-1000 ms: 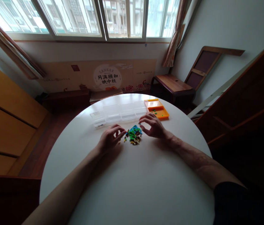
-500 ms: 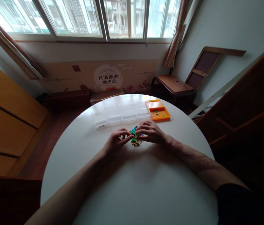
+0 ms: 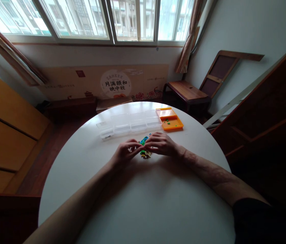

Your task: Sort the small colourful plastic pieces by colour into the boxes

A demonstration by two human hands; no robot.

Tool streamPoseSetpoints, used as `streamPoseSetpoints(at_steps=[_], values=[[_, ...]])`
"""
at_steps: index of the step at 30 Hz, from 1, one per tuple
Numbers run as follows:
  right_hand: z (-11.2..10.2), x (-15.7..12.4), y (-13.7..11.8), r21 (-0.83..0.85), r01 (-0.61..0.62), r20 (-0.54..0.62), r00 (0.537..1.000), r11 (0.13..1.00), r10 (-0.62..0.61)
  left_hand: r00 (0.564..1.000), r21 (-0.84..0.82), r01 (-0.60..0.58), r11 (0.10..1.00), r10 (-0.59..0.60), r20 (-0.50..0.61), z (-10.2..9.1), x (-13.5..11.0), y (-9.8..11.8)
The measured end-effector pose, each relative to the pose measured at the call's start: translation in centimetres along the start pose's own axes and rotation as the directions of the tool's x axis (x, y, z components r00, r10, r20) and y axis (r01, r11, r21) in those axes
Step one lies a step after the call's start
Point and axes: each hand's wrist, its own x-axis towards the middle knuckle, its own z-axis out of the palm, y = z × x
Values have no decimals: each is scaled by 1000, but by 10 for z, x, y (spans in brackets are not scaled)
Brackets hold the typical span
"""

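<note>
My left hand [image 3: 126, 151] and my right hand [image 3: 162, 143] meet fingertip to fingertip above a small pile of tiny building bricks [image 3: 146, 155]. Both are closed in a pinch; whatever sits between the fingertips is too small or hidden to name. Blue and green bricks show at the pile's far side, tan and yellow ones at its near side. A few white bits [image 3: 130, 149] are visible through the gap under my left fingers. Behind the hands, an orange tray [image 3: 173, 128] with two sections has several small green bricks in its nearer section.
Left of the orange tray, a row of clear plastic boxes [image 3: 122, 128] lines the far part of the round white table [image 3: 143, 200]. Beyond the table stand a wooden chair [image 3: 187, 90] and a printed cardboard panel [image 3: 143, 81] under the window.
My fingertips have come closer together and now touch; before, a small green brick showed between them. The whole view has shifted slightly.
</note>
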Motion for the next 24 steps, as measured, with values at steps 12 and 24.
streamPoseSetpoints(at_steps=[12, 24], values=[[-21, -35, 49, -97, -705, -422, 669, 703, 612, 987, 524, -155, 838, 103, 126, -24, -11, -7], [-11, -50, 60, -196, -840, -406, 539, 505, 738, 968, 584, -240, 775, 145, 205, -30, -17, -12]])
